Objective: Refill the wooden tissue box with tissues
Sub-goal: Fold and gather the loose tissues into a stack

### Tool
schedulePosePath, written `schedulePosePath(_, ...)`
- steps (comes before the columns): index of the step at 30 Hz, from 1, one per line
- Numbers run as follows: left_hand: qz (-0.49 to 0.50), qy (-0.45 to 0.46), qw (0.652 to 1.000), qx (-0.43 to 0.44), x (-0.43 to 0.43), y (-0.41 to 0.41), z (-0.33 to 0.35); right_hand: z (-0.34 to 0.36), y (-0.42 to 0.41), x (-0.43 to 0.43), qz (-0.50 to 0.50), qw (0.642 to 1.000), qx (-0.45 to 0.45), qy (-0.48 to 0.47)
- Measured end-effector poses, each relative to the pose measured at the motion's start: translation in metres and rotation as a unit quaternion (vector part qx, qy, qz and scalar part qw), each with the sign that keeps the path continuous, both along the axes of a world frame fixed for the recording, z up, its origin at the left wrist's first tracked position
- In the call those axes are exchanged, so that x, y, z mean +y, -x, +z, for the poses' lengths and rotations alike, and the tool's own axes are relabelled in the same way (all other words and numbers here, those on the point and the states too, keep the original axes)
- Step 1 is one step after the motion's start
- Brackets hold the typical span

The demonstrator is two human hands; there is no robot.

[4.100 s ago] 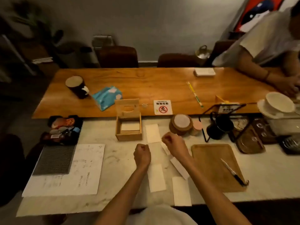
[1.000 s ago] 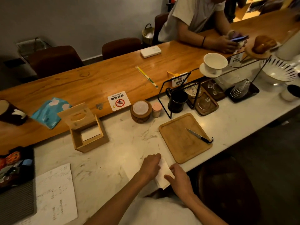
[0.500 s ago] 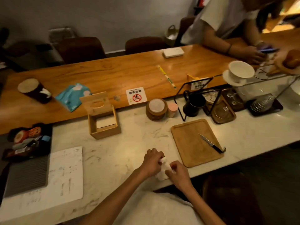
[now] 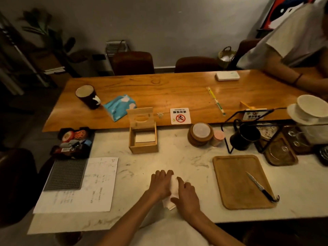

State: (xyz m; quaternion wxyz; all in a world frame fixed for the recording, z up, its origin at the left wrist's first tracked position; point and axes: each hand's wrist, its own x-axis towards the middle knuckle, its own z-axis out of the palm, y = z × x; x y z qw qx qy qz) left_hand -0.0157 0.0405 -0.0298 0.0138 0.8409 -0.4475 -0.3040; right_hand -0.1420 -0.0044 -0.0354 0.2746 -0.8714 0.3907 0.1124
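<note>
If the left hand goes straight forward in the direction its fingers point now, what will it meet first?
The left hand lies on the tissues, fingers pointing away and slightly right. Ahead is bare marble counter; probably it passes right of the wooden tissue box, though depth is unclear.

My left hand (image 4: 160,185) and right hand (image 4: 186,196) lie palms down, side by side, fingers bent, forearms reaching forward and converging.

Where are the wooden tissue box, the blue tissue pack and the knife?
wooden tissue box (image 4: 143,149): head view, on its front wall.
blue tissue pack (image 4: 119,107): head view, middle of its top face.
knife (image 4: 253,180): head view, on the blade.
</note>
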Motion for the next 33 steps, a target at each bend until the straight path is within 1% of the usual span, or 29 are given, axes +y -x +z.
schedulePosePath(2, 0.041, 0.023, 0.998, 0.038, 0.001, -0.007, -0.006, -0.004, 0.001, -0.006, -0.028, 0.998, -0.033, -0.047)
schedulePosePath(3, 0.065, 0.064, 0.993, 0.078, 0.002, -0.012, -0.009, -0.006, 0.001, -0.012, -0.046, 0.995, -0.054, -0.072)
schedulePosePath(4, 0.094, 0.121, 0.98, 0.127, 0.005, -0.016, -0.009, -0.007, 0.0, -0.02, -0.063, 0.991, -0.075, -0.092)
schedulePosePath(6, 0.166, 0.238, 0.932, 0.217, 0.011, -0.018, -0.005, -0.003, -0.002, -0.041, -0.104, 0.972, -0.162, -0.134)
schedulePosePath(7, 0.207, 0.283, 0.902, 0.251, 0.013, -0.017, -0.001, 0.001, -0.001, -0.052, -0.122, 0.953, -0.226, -0.16)
schedulePosePath(8, 0.239, 0.319, 0.875, 0.276, 0.013, -0.014, 0.001, 0.004, 0.0, -0.061, -0.129, 0.936, -0.282, -0.166)
schedulePosePath(9, 0.263, 0.345, 0.852, 0.292, 0.013, -0.01, 0.002, 0.005, 0.001, -0.069, -0.13, 0.924, -0.325, -0.158)
schedulePosePath(11, 0.292, 0.375, 0.828, 0.298, 0.013, -0.004, -0.001, 0.007, 0.001, -0.078, -0.109, 0.919, -0.352, -0.138)
schedulePosePath(13, 0.298, 0.394, 0.82, 0.289, 0.012, 0.0, -0.008, 0.004, 0.001, -0.077, -0.098, 0.915, -0.352, -0.17)
schedulePosePath(15, 0.304, 0.402, 0.818, 0.277, 0.012, 0.003, -0.015, 0.002, 0.003, -0.073, -0.11, 0.906, -0.339, -0.227)
schedulePosePath(16, 0.311, 0.402, 0.817, 0.273, 0.011, 0.005, -0.017, 0.001, 0.005, -0.073, -0.118, 0.904, -0.333, -0.241)
schedulePosePath(21, 0.323, 0.393, 0.817, 0.271, 0.004, 0.011, -0.019, -0.004, 0.001, -0.071, -0.125, 0.906, -0.319, -0.249)
schedulePosePath(25, 0.295, 0.381, 0.833, 0.272, -0.001, 0.019, -0.022, 0.002, -0.005, -0.066, -0.12, 0.904, -0.313, -0.265)
schedulePosePath(31, 0.293, 0.379, 0.828, 0.291, -0.008, 0.021, -0.018, 0.006, -0.01, -0.066, -0.141, 0.88, -0.35, -0.288)
schedulePosePath(33, 0.285, 0.379, 0.833, 0.285, -0.008, 0.02, -0.018, 0.006, -0.011, -0.067, -0.147, 0.876, -0.361, -0.284)
